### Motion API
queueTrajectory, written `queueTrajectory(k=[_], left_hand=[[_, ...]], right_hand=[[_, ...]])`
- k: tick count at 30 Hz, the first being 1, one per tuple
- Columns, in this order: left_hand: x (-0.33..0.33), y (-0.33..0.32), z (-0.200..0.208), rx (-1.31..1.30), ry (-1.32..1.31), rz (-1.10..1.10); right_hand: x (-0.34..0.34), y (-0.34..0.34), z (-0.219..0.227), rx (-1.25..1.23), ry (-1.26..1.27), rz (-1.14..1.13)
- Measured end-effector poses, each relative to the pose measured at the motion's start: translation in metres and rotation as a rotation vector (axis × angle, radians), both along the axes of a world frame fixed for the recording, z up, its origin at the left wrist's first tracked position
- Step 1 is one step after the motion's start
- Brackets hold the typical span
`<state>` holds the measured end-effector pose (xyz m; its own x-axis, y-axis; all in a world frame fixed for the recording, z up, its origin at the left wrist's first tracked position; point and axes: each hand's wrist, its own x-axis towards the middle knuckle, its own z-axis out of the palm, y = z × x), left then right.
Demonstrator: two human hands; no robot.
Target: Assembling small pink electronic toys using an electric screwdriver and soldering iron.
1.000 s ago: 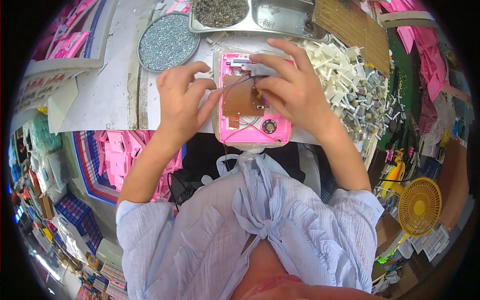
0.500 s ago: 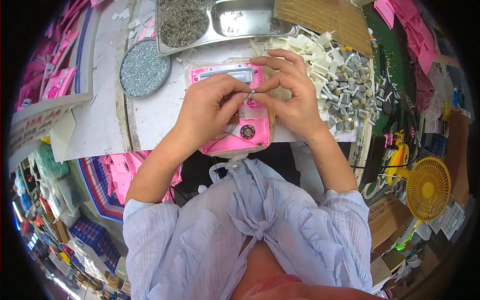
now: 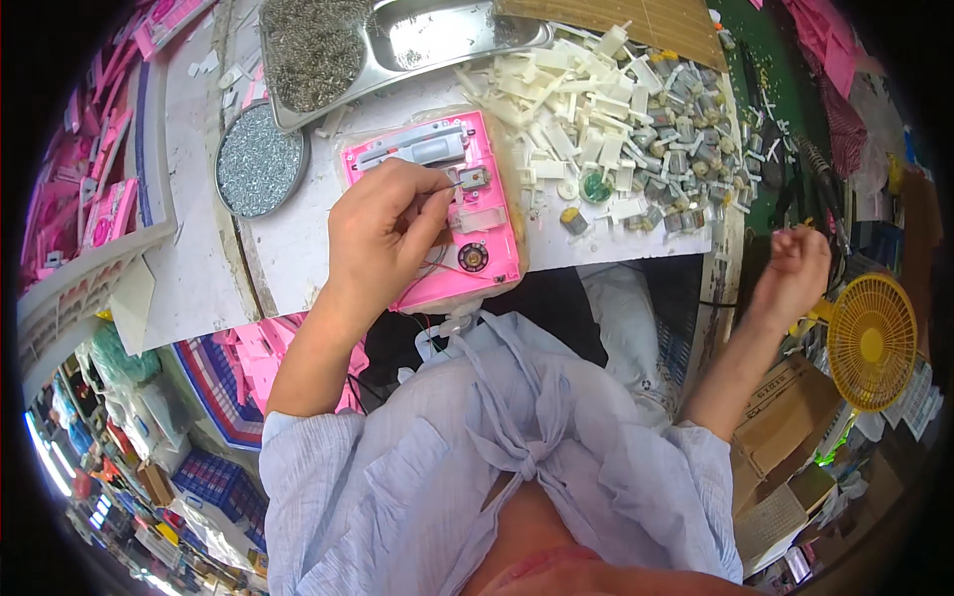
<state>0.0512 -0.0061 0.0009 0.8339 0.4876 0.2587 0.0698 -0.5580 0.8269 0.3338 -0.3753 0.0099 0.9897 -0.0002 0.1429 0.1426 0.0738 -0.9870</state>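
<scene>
One left hand (image 3: 386,217): pinched close at the grey motor (image 3: 475,178); hold unclear!
Right hand (image 3: 795,270): out wide, half-curled, contents hidden
Pink casing (image 3: 503,238): motor work, seemingly; steadiness wanted next

Bright, edges bowed, corners black, glare on metal tray (image 3: 437,38)

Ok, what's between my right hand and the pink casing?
In the head view, from the pink casing to your right hand: a grey-and-yellow part, white tabletop, then the table's worn right edge. A heap of small parts borders that stretch.
</scene>
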Motion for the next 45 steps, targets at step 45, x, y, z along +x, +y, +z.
queueTrajectory(k=[45], left_hand=[[0.023,-0.007,-0.018,0.450,0.070,0.069]], right_hand=[[-0.110,0.158,-0.026,-0.162,-0.293,0.859]])
